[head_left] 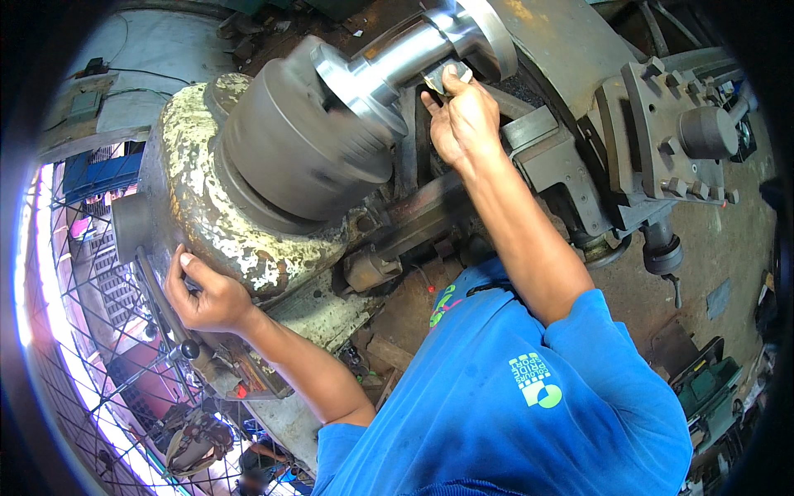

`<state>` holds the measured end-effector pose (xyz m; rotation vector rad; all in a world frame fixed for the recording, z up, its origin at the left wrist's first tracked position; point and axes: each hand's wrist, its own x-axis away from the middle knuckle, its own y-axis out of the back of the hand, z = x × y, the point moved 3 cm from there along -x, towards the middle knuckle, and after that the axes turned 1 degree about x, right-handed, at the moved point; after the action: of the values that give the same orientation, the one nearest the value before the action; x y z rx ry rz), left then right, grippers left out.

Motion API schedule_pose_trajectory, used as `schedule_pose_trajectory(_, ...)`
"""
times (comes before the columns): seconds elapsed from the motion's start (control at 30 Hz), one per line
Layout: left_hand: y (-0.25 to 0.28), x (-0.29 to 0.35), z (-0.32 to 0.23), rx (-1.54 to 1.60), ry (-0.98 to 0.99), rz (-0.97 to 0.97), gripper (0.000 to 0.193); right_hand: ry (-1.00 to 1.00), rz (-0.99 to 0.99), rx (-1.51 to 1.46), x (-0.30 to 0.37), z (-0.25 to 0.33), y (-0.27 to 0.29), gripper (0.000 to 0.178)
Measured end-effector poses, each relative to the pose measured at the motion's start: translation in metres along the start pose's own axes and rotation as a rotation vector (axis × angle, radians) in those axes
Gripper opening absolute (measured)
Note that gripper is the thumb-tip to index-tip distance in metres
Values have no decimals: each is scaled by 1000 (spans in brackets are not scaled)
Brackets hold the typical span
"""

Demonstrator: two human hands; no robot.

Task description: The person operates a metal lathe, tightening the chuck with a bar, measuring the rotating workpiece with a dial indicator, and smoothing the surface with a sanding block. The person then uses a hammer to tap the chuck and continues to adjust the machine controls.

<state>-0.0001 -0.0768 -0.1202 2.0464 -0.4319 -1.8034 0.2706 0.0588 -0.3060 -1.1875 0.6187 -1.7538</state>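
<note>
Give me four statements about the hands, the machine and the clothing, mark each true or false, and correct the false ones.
1. The right hand pinches a small pale piece beside the shiny flanged metal shaft. True.
2. The left hand also touches the shaft. False: it is beside the rounded metal housing with peeling cream paint.
3. The broad dark-grey cylindrical chuck looks motion-blurred. True.
4. The short-sleeved shirt is red. False: blue.

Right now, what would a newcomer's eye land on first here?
Probably the shiny flanged metal workpiece at top centre, with the right hand holding a small pale piece at its lower side. Left of it, the big grey chuck looks blurred. The bright blue shirt fills the lower middle.
</note>
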Motion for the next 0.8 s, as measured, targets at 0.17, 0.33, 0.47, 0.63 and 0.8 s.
schedule_pose_trajectory(0.17,0,0,-1,-1,13,2,14,4,-18,-25,1,-1,0,8)
schedule_pose_trajectory(0.33,0,0,-1,6,-6,3,14,8,16,-30,1,-1,1,6)
schedule_pose_trajectory(0.47,0,-1,-1,13,-1,-1,14,-2,7,-36,1,-1,1,6)
schedule_pose_trajectory(0.63,0,0,-1,-4,-5,7,14,12,3,-17,3,0,0,9)
schedule_pose_trajectory(0.8,0,0,-1,13,11,0,15,21,1,5,3,0,0,9)
